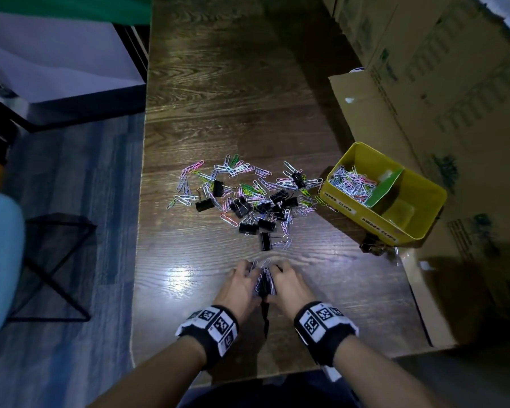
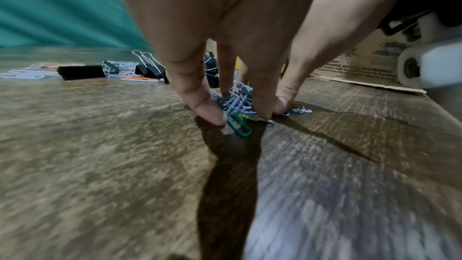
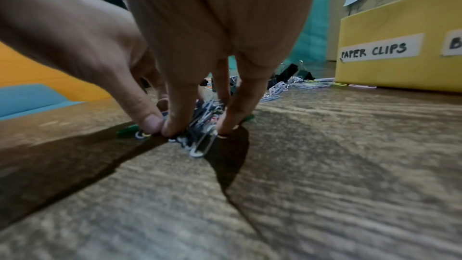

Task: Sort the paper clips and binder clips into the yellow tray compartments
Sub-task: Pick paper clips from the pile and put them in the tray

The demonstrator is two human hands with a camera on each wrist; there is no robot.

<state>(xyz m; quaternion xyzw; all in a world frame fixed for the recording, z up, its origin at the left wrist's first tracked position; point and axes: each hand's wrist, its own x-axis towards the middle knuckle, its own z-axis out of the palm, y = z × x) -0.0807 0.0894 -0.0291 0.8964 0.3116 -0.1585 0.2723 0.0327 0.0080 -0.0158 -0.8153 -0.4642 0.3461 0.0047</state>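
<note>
Here the wooden table [image 1: 248, 83] carries everything, with cardboard boxes [image 1: 454, 83] stacked along its right edge. Against those boxes, near the right edge, sits the yellow tray [image 1: 424, 228], its two compartments split by a green divider [image 1: 386, 187]. The compartment labelled for paper clips holds a heap of them; the one labelled for binder clips looks bare of clips. A mixed scatter [image 1: 248, 195] of coloured paper clips and black binder clips lies mid-table, and one binder clip [image 1: 370, 245] rests just beside the tray's near corner.

Close to the near edge, the left hand [image 1: 239, 287] and right hand [image 1: 289, 287] stand fingertips-down, cupped toward each other, with a small bundle of paper clips [image 1: 265, 282] squeezed between them. Both sets of fingers are curled in against the bundle, gathering it on the wood rather than lifting it. The tray lies forward and to the right of the bundle, so the right hand is the nearer one to carry it there.
</note>
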